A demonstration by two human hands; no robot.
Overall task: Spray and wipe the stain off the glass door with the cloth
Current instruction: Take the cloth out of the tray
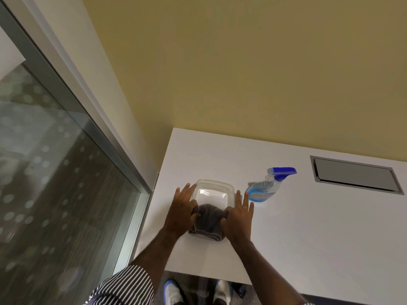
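A folded grey cloth [208, 221] lies in the near end of a clear plastic tub [214, 187] on the white table [308, 227]. My left hand [182, 211] presses on the cloth's left side, thumb on the fabric, fingers spread along the tub's wall. My right hand [239, 214] holds the cloth's right side the same way. A spray bottle [267, 187] of blue liquid with a blue trigger head stands to the right of the tub. The glass door [50, 183], dotted with a frosted pattern, fills the left of the view; no stain is discernible on it.
A grey metal frame [88, 111] borders the door. A recessed grey cable hatch [355, 178] sits at the table's back right. A yellow wall [242, 73] rises behind the table. My shoes [174, 292] stand on the carpet below the table's front edge.
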